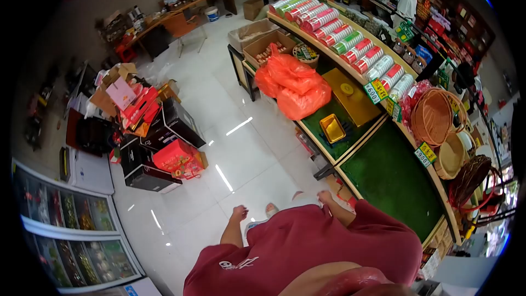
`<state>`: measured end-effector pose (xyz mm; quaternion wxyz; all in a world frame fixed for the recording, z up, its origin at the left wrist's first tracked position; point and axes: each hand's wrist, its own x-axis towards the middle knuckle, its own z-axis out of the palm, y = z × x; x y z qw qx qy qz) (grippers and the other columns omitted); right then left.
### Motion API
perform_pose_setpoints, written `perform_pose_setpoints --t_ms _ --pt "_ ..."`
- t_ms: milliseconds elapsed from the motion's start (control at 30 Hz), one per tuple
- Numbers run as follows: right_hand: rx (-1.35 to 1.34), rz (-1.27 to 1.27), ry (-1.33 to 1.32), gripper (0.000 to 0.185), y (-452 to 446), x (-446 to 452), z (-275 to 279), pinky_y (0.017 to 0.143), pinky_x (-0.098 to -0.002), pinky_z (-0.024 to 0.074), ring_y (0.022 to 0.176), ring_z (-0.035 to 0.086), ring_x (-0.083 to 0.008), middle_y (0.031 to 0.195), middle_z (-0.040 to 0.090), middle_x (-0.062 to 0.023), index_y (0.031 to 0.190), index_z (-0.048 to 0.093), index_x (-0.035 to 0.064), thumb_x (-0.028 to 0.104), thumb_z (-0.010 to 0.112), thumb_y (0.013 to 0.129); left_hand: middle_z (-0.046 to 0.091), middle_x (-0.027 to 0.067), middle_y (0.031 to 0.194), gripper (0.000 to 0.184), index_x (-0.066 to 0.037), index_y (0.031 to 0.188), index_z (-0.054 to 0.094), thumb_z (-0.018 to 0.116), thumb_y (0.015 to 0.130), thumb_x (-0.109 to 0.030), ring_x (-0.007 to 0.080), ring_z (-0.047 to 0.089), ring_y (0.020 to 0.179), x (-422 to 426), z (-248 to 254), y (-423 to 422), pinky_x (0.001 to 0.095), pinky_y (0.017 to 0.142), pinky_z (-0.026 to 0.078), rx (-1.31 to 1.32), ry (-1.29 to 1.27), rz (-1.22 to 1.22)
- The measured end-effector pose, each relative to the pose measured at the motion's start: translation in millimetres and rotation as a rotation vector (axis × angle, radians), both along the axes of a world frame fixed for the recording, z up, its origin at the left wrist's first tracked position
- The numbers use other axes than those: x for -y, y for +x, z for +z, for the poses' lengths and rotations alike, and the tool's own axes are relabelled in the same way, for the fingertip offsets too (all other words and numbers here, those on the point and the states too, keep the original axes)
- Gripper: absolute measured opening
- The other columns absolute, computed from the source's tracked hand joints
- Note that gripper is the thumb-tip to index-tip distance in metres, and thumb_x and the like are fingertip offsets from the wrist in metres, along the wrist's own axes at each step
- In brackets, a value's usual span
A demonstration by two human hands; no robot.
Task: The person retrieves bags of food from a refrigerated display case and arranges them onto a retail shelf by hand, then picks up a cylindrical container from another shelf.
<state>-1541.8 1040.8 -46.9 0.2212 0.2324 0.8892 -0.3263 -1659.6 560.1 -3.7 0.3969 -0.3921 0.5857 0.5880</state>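
My left hand (239,213) hangs low over the white tiled floor, with its fingers curled in; it is small in view, and nothing shows in it. On the other side of my maroon shirt, my right hand (325,196) is near the lower edge of the display stand (355,185), its fingers bent and too small to make out clearly. Above the hands, orange-red plastic bags (298,90) lie on the stand beside a gold box (350,96) and a small gold tray (332,128).
Striped cans (320,20) line the upper shelf, with wicker baskets (432,116) at its right end. Black boxes (143,170) and red packages (178,159) stand on the floor at left. A glass-fronted fridge (71,214) is at far left. Other people (406,6) are at the back.
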Motion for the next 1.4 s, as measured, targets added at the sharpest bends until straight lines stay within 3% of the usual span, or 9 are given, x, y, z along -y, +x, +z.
perform_pose_setpoints --t_ms 67,200,433,600,733,767,800,1067,1400 --pt "-0.272 -0.333 -0.073 0.026 -41.5 34.2 2.8 0.063 -0.0351 0.0522 0.063 0.066 -0.0235 0.073 0.068 -0.0166 0.085 0.072 0.0030 0.025 0.062 0.075 0.064 0.0131 0.082 0.020 -0.002 0.094 0.059 0.054 0.087 -0.019 0.0171 0.054 0.062 -25.4 -1.2 -48.9 0.0306 0.050 0.045 -0.009 0.033 -0.152" --pt "-0.083 -0.210 -0.229 0.030 -105.0 52.5 61.7 0.067 -0.0355 0.0524 0.070 0.066 -0.0236 0.071 0.068 -0.0152 0.085 0.072 0.0014 0.028 0.062 0.076 0.065 0.0102 0.081 0.021 -0.003 0.093 0.061 0.057 0.086 -0.022 0.0154 0.055 0.061 -103.2 2.6 -123.7 0.0295 0.050 0.045 -0.156 0.062 -0.463" --pt "0.091 -0.445 -0.265 0.034 -152.8 13.5 -24.2 0.069 -0.0389 0.0521 0.076 0.067 -0.0285 0.073 0.068 -0.0180 0.083 0.072 0.0009 0.033 0.061 0.078 0.065 0.0080 0.076 0.019 -0.005 0.088 0.064 0.057 0.086 -0.022 0.0166 0.057 0.055 -173.5 32.9 -228.3 0.0302 0.046 0.047 -0.417 0.029 -1.049" --pt "0.116 -0.544 -0.195 0.037 -211.5 -1.1 -12.3 0.068 -0.0409 0.0523 0.075 0.068 -0.0330 0.075 0.069 -0.0192 0.079 0.072 0.0028 0.039 0.063 0.076 0.064 0.0102 0.072 0.012 -0.003 0.087 0.063 0.058 0.083 -0.014 0.0163 0.059 0.055 -116.2 -19.9 -385.4 0.0286 0.046 0.046 -0.208 0.162 -0.583" --pt "-0.142 -0.572 -0.250 0.036 -280.8 -20.2 -5.7 0.067 -0.0449 0.0515 0.076 0.067 -0.0377 0.077 0.068 -0.0213 0.077 0.072 0.0040 0.039 0.062 0.074 0.065 0.0092 0.078 0.016 -0.005 0.095 0.062 0.056 0.085 -0.015 0.0158 0.059 0.060 -145.5 56.3 -476.0 0.0279 0.051 0.047 -0.178 -0.024 -0.494" --pt "-0.197 -0.029 0.047 0.032 -299.2 -43.0 9.7 0.067 -0.0455 0.0512 0.076 0.067 -0.0380 0.077 0.068 -0.0227 0.076 0.072 0.0034 0.033 0.058 0.075 0.065 0.0093 0.080 0.018 -0.004 0.097 0.061 0.055 0.086 -0.016 0.0161 0.059 0.061 -143.5 50.5 -498.0 0.0276 0.052 0.047 -0.235 0.073 -0.480" --pt "-0.240 -0.431 -0.131 0.031 -313.6 -53.4 17.3 0.068 -0.0438 0.0515 0.074 0.067 -0.0363 0.076 0.067 -0.0226 0.075 0.071 0.0023 0.029 0.055 0.074 0.065 0.0089 0.081 0.018 -0.005 0.098 0.061 0.056 0.086 -0.017 0.0157 0.059 0.063 -156.5 65.9 -508.5 0.0272 0.052 0.046 -0.284 0.031 -0.472" --pt "-0.389 -0.735 -0.717 0.026 -477.3 -127.9 233.9 0.050 -0.0245 0.0435 0.054 0.054 -0.0093 0.065 0.060 -0.0022 0.085 0.063 0.0021 0.027 0.058 0.092 0.064 0.0059 0.085 0.021 -0.003 0.098 0.061 0.052 0.093 -0.021 0.0115 0.058 0.069 -340.9 185.1 -610.6 0.0246 0.060 0.046 -0.621 0.233 -0.549" --pt "-1.072 -1.060 -0.523 0.035 -711.6 -233.4 387.8 0.065 -0.0252 0.0494 0.077 0.060 -0.0142 0.096 0.062 -0.0084 0.116 0.056 -0.0016 0.023 0.061 0.092 0.063 0.0082 0.104 0.022 -0.001 0.113 0.055 0.053 0.096 -0.014 0.0130 0.061 0.090 -596.0 374.6 -776.2 0.0255 0.073 0.050 -1.131 0.898 -0.699"
